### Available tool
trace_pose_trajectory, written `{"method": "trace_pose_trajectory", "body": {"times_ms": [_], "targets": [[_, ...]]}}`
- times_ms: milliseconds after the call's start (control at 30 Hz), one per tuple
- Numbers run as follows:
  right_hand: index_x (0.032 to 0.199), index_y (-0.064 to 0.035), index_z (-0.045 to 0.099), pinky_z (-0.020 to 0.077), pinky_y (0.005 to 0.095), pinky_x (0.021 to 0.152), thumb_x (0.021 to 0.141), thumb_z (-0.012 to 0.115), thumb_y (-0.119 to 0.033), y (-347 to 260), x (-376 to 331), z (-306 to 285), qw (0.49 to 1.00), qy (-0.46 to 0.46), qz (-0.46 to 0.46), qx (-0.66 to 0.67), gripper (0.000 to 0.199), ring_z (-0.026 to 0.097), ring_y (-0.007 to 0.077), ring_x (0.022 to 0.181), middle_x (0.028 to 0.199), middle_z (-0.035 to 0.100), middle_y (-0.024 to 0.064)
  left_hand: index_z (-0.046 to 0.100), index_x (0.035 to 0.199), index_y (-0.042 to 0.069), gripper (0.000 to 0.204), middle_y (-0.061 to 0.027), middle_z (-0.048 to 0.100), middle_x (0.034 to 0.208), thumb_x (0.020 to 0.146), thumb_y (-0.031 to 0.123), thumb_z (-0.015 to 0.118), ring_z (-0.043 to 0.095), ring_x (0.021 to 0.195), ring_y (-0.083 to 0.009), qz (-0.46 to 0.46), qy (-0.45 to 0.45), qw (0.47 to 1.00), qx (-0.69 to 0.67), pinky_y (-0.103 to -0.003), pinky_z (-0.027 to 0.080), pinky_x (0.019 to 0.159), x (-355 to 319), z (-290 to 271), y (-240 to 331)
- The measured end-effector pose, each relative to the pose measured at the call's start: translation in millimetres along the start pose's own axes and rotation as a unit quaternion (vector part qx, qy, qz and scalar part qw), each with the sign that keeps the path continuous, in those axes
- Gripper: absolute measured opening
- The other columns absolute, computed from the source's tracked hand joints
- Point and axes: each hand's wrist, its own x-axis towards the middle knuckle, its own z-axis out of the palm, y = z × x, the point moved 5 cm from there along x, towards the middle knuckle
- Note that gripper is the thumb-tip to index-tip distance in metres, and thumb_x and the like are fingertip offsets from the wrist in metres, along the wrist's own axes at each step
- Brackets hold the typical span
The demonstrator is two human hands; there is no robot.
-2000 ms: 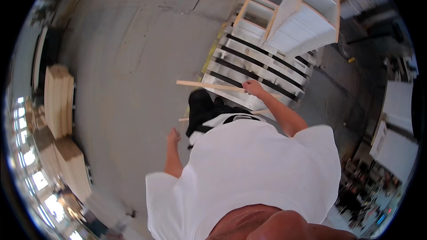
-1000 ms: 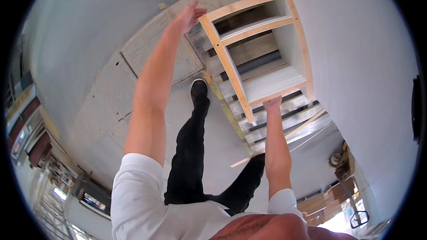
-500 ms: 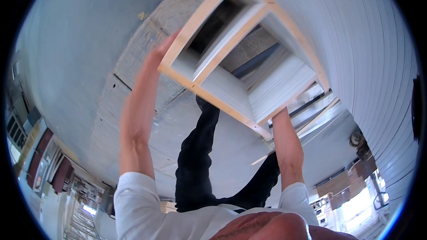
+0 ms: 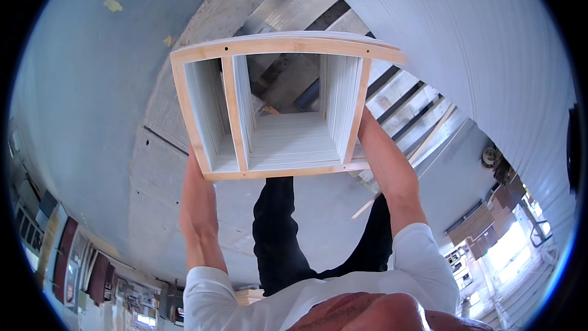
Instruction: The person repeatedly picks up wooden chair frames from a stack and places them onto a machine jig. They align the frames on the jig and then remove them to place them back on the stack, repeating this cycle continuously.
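Pale wooden-edged white cabinet [image 4: 278, 110]; black trousers [image 4: 288, 233]; white sleeves [image 4: 422, 257]; grey floor [image 4: 92, 98].

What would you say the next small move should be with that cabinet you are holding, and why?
Probably keep it level and carry it clear before lowering it: the left hand and right hand grip opposite sides of the wooden cabinet, held above the pallet, with a white panel close beside it.

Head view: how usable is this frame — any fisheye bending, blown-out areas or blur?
Head view: strong fisheye bending, so the wooden cabinet's top edge bows and the white panel curves; windows at the lower right are blown out; the cabinet, left hand and right hand are sharp and evenly lit; black vignette rings the frame.
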Motion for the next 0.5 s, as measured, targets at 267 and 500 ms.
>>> {"method": "trace_pose_trajectory", "body": {"times_ms": [267,500], "targets": [[0.121,-0.013,0.053,0.0505,0.0393,0.08,0.095,0.042,-0.044,-22.4,-129.8,-55.1,1.0,0.02,0.011,0.001,0.041,0.058,0.0234,0.095,0.106,0.059,0.0073,0.046,0.134,0.0,0.052,-0.0093,0.057,0.128,0.099,0.038,0.039,0.057,0.113,-0.0196,-0.014,-0.014,1.0,0.014,-0.033,0.045,0.097,-122.5,34.8,-27.5],[0.12,-0.0131,0.054,0.0514,0.0385,0.078,0.095,0.042,-0.043,-96.7,-313.8,-190.2,0.998,0.035,0.009,0.045,0.041,0.059,0.0223,0.092,0.103,0.06,0.0071,0.045,0.135,0.001,0.05,-0.0093,0.056,0.129,0.099,0.036,0.04,0.057,0.113,-0.0198,-0.028,-0.068,0.995,0.071,-0.034,0.046,0.097,-273.9,154.4,-62.0]]}}
